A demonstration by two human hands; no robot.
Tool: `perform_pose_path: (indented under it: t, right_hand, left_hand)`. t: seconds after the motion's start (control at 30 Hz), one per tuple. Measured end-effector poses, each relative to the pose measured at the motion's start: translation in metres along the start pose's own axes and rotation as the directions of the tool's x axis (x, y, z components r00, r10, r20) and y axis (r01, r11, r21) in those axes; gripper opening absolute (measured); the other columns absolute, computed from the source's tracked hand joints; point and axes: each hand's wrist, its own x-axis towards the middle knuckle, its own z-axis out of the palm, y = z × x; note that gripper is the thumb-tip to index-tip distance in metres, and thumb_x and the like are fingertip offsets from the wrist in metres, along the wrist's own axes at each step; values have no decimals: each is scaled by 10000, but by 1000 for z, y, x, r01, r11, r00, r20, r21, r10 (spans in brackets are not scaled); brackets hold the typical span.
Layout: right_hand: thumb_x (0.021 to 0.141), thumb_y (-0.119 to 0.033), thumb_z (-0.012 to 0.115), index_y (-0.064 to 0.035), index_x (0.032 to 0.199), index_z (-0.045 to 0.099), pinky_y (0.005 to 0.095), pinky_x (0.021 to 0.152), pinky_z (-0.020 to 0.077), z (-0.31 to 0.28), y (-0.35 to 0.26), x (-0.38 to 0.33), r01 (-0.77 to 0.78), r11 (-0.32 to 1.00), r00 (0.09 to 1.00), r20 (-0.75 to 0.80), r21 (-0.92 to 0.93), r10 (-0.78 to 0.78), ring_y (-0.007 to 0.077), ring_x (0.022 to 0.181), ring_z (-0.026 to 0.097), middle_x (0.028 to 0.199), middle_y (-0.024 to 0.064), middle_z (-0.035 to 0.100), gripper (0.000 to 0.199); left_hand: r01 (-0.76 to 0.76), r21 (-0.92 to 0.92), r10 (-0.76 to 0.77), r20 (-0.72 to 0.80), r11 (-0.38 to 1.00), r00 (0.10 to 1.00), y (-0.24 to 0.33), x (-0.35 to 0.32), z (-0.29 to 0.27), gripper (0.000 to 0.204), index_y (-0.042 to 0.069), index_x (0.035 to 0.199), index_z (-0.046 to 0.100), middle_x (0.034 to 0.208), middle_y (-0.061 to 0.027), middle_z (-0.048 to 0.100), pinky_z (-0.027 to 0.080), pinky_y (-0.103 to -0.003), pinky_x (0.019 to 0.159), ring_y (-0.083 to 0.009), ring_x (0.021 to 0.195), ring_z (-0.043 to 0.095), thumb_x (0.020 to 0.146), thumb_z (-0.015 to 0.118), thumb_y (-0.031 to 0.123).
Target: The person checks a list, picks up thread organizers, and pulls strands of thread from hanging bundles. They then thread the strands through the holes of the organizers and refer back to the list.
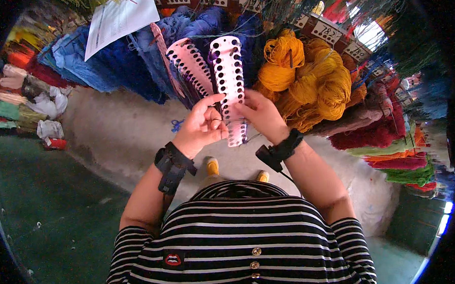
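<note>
A long white thread card (pixel 228 81), with round holes punched along both edges, is upright in front of me. My right hand (pixel 259 112) grips its right edge, thumb across the front. At its left edge is my left hand (pixel 205 123), its index finger touching the card and its other fingers curled. A thin dark strand seems to cross the card near these fingers; I cannot make out what they pinch. Just left stands a second, pinkish thread card (pixel 191 65) with similar holes, purple strands beside it.
Blue thread skeins (pixel 99 58) hang at the left, under a white paper sheet (pixel 123 22). Yellow-orange skeins (pixel 319 82) hang to the right, with dark red ones (pixel 374 130) beyond. Small blue scissors (pixel 176 125) appear beyond my left hand. Numbered labels line the rack.
</note>
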Motion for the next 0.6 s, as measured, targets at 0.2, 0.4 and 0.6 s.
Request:
perform_pose_path:
  t: [0.2, 0.4, 0.6]
  right_hand:
    - [967, -172, 557, -60, 987, 670, 183, 553, 362, 0, -7, -2, -219, 975, 970, 104, -25, 221, 12, 608, 439, 754, -80, 582, 160]
    - [977, -192, 539, -67, 995, 670, 161, 523, 326, 4, -21, -7, -293, 955, 945, 172, 54, 280, 0, 582, 411, 742, -85, 575, 182]
    - [972, -203, 556, -75, 953, 656, 179, 509, 309, 3, -16, -11, -252, 962, 955, 188, 108, 229, 16, 572, 407, 701, -86, 529, 164]
  left_hand:
    - [-98, 494, 364, -478, 864, 799, 2, -33, -52, 563, 71, 1289, 485, 778, 61, 419, 358, -187, 637, -37, 698, 400, 763, 618, -78]
    - [-165, -257, -4, -550, 952, 835, 17, -80, -90, 351, 114, 1280, 527, 904, 36, 548, 423, -214, 661, -72, 716, 491, 967, 551, 272]
    - [-470, -573, 137, -528, 671, 838, 23, -147, -195, 288, 130, 1282, 504, 1046, -18, 589, 520, -278, 727, -125, 884, 583, 1013, 467, 225]
